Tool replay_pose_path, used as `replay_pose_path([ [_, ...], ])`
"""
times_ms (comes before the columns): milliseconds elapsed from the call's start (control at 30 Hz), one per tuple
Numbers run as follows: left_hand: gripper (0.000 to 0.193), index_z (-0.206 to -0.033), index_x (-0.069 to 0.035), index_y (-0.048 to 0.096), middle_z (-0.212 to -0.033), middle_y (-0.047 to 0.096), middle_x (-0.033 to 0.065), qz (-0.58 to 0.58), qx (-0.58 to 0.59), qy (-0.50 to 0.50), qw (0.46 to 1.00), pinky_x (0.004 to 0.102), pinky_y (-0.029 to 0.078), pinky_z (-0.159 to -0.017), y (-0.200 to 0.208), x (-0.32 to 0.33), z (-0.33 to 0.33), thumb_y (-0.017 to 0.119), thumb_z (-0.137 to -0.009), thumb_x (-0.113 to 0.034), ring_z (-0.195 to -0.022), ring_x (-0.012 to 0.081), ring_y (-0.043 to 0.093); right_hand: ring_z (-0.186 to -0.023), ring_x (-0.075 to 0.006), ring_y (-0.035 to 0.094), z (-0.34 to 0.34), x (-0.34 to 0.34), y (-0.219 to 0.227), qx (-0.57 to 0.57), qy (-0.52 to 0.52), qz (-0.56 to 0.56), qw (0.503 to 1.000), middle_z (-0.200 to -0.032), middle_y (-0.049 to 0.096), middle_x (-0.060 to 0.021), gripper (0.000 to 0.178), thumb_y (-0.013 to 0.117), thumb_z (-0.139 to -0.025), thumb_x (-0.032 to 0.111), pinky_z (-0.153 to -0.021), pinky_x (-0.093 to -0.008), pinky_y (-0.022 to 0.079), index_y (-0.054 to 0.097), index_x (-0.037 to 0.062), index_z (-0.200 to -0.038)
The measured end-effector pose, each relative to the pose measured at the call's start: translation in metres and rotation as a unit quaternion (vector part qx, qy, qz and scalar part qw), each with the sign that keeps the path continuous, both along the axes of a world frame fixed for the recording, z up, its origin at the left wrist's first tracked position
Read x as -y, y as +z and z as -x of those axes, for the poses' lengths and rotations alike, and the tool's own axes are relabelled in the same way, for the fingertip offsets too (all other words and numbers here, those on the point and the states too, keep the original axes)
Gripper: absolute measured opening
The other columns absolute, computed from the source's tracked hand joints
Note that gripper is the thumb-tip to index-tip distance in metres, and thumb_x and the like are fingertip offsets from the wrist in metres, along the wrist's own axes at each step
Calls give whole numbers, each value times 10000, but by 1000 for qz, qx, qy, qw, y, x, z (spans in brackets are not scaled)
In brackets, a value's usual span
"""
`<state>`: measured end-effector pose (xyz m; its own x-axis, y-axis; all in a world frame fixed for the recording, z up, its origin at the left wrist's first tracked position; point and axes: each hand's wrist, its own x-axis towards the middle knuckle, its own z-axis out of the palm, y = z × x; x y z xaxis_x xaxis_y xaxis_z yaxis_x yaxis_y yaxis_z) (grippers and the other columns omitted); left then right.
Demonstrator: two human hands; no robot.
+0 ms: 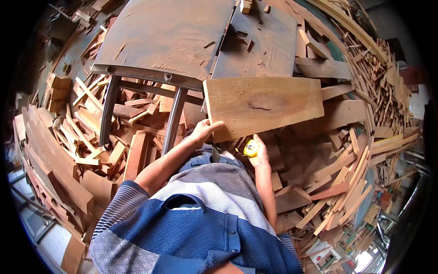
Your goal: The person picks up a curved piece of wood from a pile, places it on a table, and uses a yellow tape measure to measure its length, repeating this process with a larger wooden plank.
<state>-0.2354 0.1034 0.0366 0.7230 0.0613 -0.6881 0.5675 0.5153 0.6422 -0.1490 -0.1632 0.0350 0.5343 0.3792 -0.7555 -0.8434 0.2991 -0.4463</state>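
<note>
A wide wooden board (278, 102) with a dark knot lies in front of me, its far edge at the near end of a dusty metal saw table (169, 34). My left hand (205, 131) grips the board's near left corner, thumb on top and the other fingers hidden beneath. A yellow tape measure (250, 148) is held in my right hand (260, 153), close to the board's near edge. The tape's blade cannot be made out.
Offcuts (86, 123) are heaped at the left below the table's metal legs (174, 121). More planks and strips (340, 196) pile up on the right. Small wood scraps (246, 7) and sawdust lie on the table top. Long boards (59, 160) lean at the far left.
</note>
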Motion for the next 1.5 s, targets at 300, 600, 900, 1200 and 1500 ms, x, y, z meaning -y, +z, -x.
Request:
replay_pose_path([
  [300,555,-1025,21,757,-938,760,130,-230,-60,-314,919,327,572,-760,-19,-27,-5,704,-936,-524,-842,189,726,-606,-192,663,32,-38,-30,-77,19,49,996,-798,639,-35,204,727,-964,297,-531,-377,591,607,132,-974],
  [600,394,-1164,-7,658,-1075,718,203,-630,122,-154,752,461,537,-939,4,-135,-27,791,-850,-204,-1038,371,682,-775,-216,696,37,-54,-42,-108,-38,-10,993,-960,711,-78,337,762,-937,307,-656,-380,598,658,55,-1135],
  [900,540,-1238,-32,607,-1258,617,168,-753,162,-242,590,493,345,-1134,-27,-198,-76,812,-782,-235,-1251,365,537,-1005,-238,692,31,-54,-45,-83,-10,-48,995,-1173,711,-69,433,768,-926,341,-785,-421,600,647,93,-1260],
  [1200,571,-1256,-44,605,-1255,622,160,-761,141,-248,582,499,336,-1147,-26,-189,-52,830,-765,-229,-1255,358,529,-1102,-249,676,30,-53,-34,-81,-20,-105,991,-1229,693,-105,515,784,-912,321,-907,-394,583,610,43,-1308],
  [1500,546,-1222,-33,609,-1239,626,186,-746,150,-216,612,510,364,-1114,-15,-153,16,811,-744,-203,-1224,391,541,-844,-277,731,3,-65,21,-59,24,-145,987,-1043,714,-116,536,787,-900,440,-710,-402,624,605,80,-1252],
])
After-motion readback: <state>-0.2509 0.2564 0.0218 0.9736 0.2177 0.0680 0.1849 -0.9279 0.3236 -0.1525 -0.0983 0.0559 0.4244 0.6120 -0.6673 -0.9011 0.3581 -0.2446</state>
